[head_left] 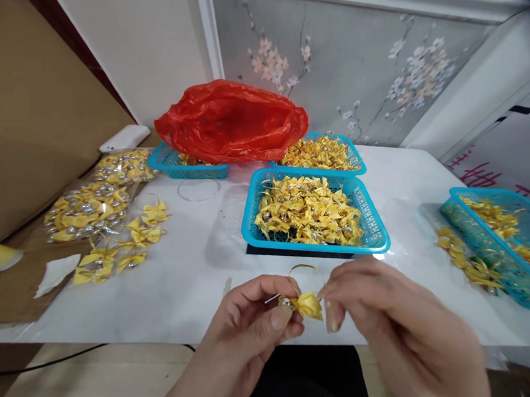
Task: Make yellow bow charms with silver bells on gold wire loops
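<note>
Near the table's front edge, my left hand [263, 321] pinches a yellow ribbon flower [309, 305] with a silvery bead between thumb and fingertips. A thin gold wire loops up above the flower. My right hand [389, 316] is at the flower's right side, its thumb and index finger pressed together at the wire; the fingertips partly hide what they grip. Just beyond both hands stands a blue basket [247, 214] heaped with similar yellow flowers with beads.
Behind are two more blue baskets [356, 157], with a red plastic bag [189, 125] over them. Loose flowers [132, 262] and bagged flowers [88, 212] lie at left beside cardboard [37, 284]. At right stands another blue basket [497, 250], with yellow flowers [480, 272] beside it.
</note>
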`<state>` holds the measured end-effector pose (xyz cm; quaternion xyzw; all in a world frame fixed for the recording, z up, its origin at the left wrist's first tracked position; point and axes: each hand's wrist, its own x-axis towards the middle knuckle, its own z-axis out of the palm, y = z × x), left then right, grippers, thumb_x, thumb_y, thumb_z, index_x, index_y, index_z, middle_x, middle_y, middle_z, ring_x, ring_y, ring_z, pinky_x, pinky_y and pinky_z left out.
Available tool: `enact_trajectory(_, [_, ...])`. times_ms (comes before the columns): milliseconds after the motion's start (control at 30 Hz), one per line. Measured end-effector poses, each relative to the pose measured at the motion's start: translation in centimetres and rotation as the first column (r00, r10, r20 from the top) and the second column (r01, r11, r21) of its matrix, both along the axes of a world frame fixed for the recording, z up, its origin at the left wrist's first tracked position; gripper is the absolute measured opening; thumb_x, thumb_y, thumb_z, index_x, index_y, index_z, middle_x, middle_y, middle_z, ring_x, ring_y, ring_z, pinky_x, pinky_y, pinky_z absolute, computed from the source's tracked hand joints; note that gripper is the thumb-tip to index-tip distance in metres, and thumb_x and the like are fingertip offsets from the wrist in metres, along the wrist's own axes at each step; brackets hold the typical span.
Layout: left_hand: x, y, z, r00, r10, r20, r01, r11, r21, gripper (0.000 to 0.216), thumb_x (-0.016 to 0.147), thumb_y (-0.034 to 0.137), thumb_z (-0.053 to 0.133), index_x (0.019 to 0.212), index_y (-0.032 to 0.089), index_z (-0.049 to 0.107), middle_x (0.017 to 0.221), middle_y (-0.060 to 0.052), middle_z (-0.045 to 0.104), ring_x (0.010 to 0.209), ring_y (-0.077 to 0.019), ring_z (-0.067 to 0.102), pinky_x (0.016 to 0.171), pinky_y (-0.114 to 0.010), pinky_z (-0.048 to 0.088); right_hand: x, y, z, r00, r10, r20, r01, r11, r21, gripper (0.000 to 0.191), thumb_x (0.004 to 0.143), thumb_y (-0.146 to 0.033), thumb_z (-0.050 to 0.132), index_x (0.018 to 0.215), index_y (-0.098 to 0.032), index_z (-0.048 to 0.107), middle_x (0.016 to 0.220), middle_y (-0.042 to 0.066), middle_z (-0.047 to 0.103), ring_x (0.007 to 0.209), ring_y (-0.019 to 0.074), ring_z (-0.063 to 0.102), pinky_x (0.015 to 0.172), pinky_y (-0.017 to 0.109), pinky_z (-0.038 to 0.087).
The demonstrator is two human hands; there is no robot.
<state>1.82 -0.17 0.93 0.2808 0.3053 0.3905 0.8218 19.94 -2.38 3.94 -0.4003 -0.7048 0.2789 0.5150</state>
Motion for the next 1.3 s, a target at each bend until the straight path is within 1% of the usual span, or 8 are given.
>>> enact_trajectory(167, [-0.1,0.0,0.1,0.989,-0.031,-0.143,0.055,0.984,0.17,0.008,0.079,0.024,0.077,0.085,0.02,0.074,0.086,0.0,0.064,0.075,-0.0118,0.059,0.07,-0.021,0.05,-0.2,1.5,-0.4,0.915,-0.002,-0.402,-0.074,0.982,-0.172,0.031,0.099,-0.009,0.044,0.112,-0.025,0.067,0.085,-0.002,0.059,0.058,0.0051,0.057,0.058,0.021,0.054])
enact_trajectory(267, [-0.1,0.0,0.0,0.983,-0.105,-0.15,0.132,0.975,0.179,0.007,0.081,0.024,0.076,0.084,0.019,0.074,0.081,-0.001,0.065,0.072,-0.0114,0.059,0.067,-0.021,0.048,-0.3,2.8,-1.3,0.865,-0.047,-0.499,-0.061,0.978,-0.198,0.027,0.099,-0.013,0.047,0.108,-0.025,0.069,0.088,-0.001,0.058,0.061,0.0063,0.057,0.059,0.024,0.056])
enact_trajectory(433, [0.0,0.1,-0.1,0.995,-0.078,-0.061,0.084,0.991,0.104,0.008,0.078,0.023,0.078,0.082,0.016,0.076,0.08,-0.003,0.068,0.067,-0.0094,0.06,0.063,-0.017,0.049,-0.1,4.4,-2.1,0.857,-0.228,-0.463,0.181,0.973,-0.144,0.021,0.095,-0.015,0.053,0.103,-0.023,0.071,0.083,-0.001,0.057,0.064,0.0076,0.056,0.063,0.027,0.06])
enact_trajectory(667, [0.1,0.1,-0.2,0.995,-0.088,0.044,0.088,0.996,0.002,0.023,0.082,0.036,0.073,0.079,0.013,0.075,0.079,-0.003,0.062,0.069,-0.0114,0.059,0.064,-0.02,0.052,0.0,3.6,-2.2,0.906,-0.29,-0.309,0.264,0.957,-0.123,0.022,0.097,-0.015,0.051,0.106,-0.021,0.07,0.075,-0.002,0.056,0.066,0.0098,0.062,0.064,0.027,0.058])
enact_trajectory(833, [0.1,0.2,-0.5,0.986,-0.108,-0.128,0.116,0.991,0.06,0.01,0.08,0.03,0.077,0.081,0.02,0.075,0.079,-0.001,0.066,0.069,-0.0108,0.058,0.065,-0.019,0.048,-0.4,3.2,-1.6,0.915,-0.269,-0.3,0.248,0.963,-0.107,0.024,0.097,-0.013,0.05,0.106,-0.022,0.07,0.074,-0.003,0.056,0.064,0.0087,0.062,0.063,0.026,0.057])
enact_trajectory(1033, [0.1,0.2,0.1,0.953,-0.174,-0.246,0.229,0.949,0.216,0.021,0.085,0.039,0.069,0.087,0.019,0.074,0.083,-0.002,0.064,0.076,-0.0137,0.054,0.069,-0.021,0.044,-1.1,3.4,-1.2,0.921,-0.2,-0.334,0.183,0.98,-0.083,0.028,0.097,-0.009,0.048,0.107,-0.022,0.07,0.077,-0.003,0.058,0.063,0.0072,0.061,0.065,0.025,0.058])
enact_trajectory(1167, [0.3,0.3,0.2,0.963,-0.193,-0.189,0.227,0.957,0.179,0.023,0.071,0.028,0.083,0.087,0.02,0.069,0.082,0.001,0.06,0.073,-0.0123,0.051,0.066,-0.021,0.042,-1.3,3.4,-1.0,0.922,-0.197,-0.334,0.183,0.98,-0.072,0.029,0.097,-0.008,0.047,0.107,-0.022,0.07,0.076,-0.003,0.057,0.064,0.0078,0.062,0.065,0.026,0.058])
enact_trajectory(1300, [0.3,0.5,0.1,0.945,-0.175,-0.276,0.227,0.958,0.172,0.016,0.076,0.023,0.078,0.083,0.02,0.065,0.079,0.001,0.059,0.07,-0.0121,0.05,0.065,-0.022,0.04,-1.5,3.3,-0.8,0.916,-0.196,-0.351,0.184,0.981,-0.065,0.029,0.096,-0.008,0.047,0.107,-0.021,0.07,0.077,-0.002,0.057,0.064,0.0083,0.062,0.065,0.027,0.059])
